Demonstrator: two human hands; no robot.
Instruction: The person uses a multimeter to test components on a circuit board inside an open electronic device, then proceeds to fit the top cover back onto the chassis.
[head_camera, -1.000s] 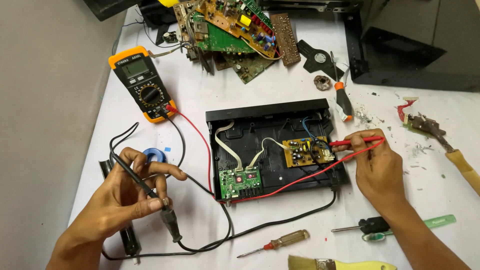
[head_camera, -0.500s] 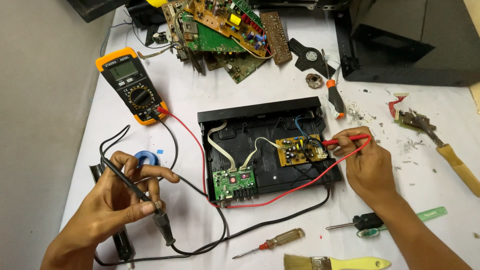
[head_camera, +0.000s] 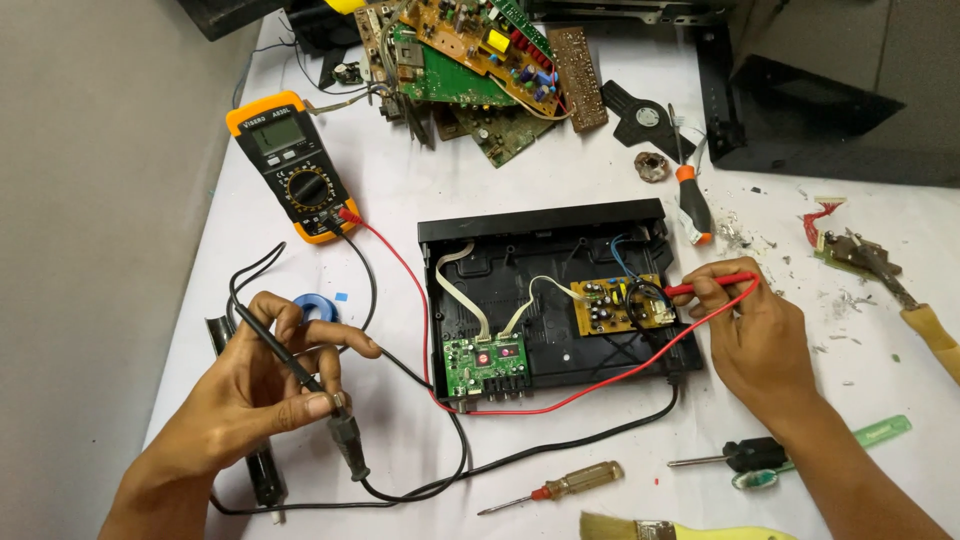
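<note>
My right hand (head_camera: 752, 335) pinches a red test probe (head_camera: 708, 285), its tip at the yellowish circuit board (head_camera: 620, 305) inside an open black case (head_camera: 545, 225). A small green board (head_camera: 485, 365) sits at the case's front left, joined by flat white ribbon cables. My left hand (head_camera: 255, 390) grips the black test probe (head_camera: 295, 375) over the white table, left of the case, its tip pointing up and left. Red and black leads run from both probes to an orange-and-black multimeter (head_camera: 290, 165) at the upper left.
A heap of circuit boards (head_camera: 480, 60) lies at the back. Nearby are an orange-handled screwdriver (head_camera: 692, 205), a blue tape roll (head_camera: 315, 305), an amber-handled screwdriver (head_camera: 560, 485), a black-handled screwdriver (head_camera: 735, 455), a yellow brush (head_camera: 680, 528), a soldering tool (head_camera: 895, 290) and a black box (head_camera: 840, 110).
The view has drifted, so everything sits slightly lower and to the right in frame. Both hands keep their probes; the red probe stays at the yellowish board.
</note>
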